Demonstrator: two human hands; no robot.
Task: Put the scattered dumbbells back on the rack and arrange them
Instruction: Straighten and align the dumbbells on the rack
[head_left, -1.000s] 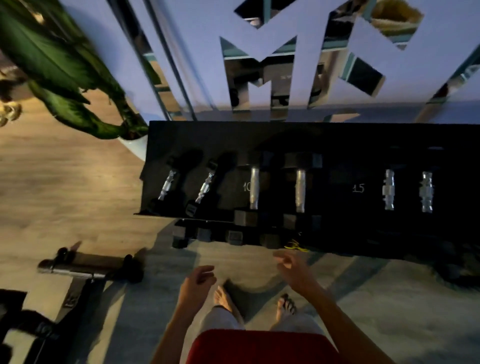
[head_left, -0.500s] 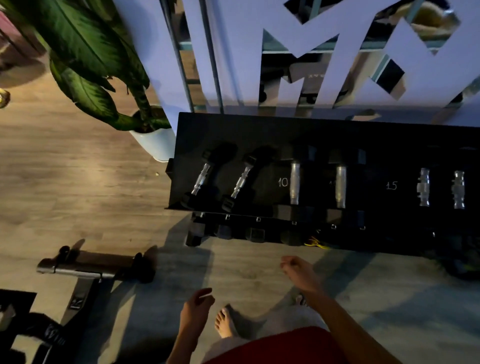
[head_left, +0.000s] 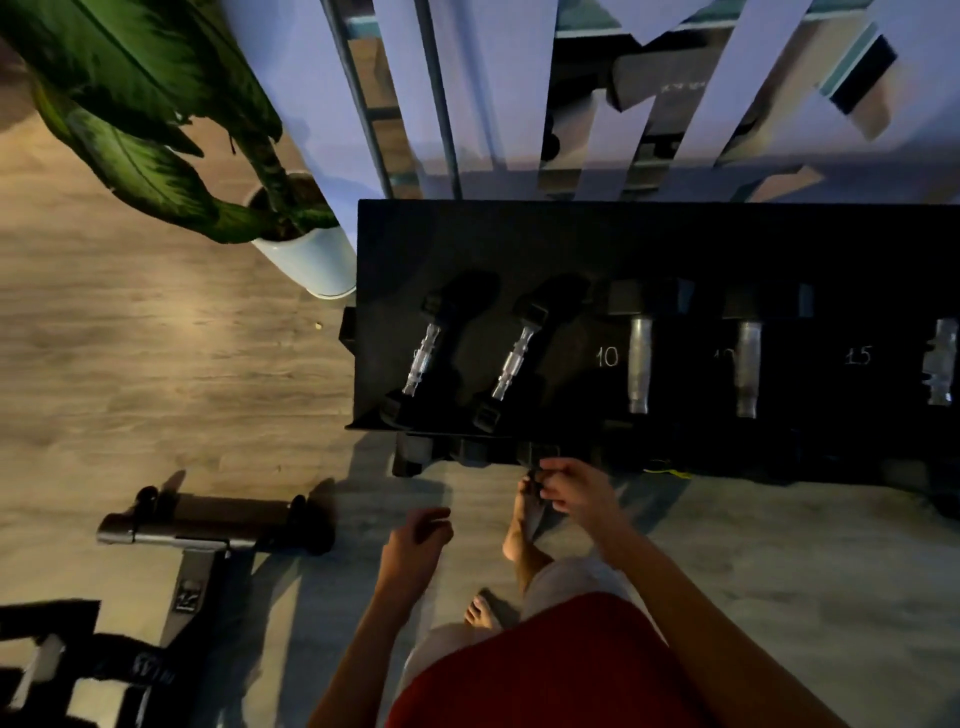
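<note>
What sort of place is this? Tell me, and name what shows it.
Most likely a home gym or small fitness room. A black rack marked 10 and 15 holds dumbbells, an exercise machine's base stands on the wood floor nearby, and a potted plant sits beside the rack.

Left hand (head_left: 415, 540) and right hand (head_left: 576, 493) hover, loosely curled, before the rack (head_left: 519, 244).

matt black rack (head_left: 519, 244), shiny metal dumbbell handles (head_left: 639, 364)

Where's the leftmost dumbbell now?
Head view: the leftmost dumbbell lies tilted at the rack's left end, beside another tilted dumbbell, right of the plant pot.
</note>
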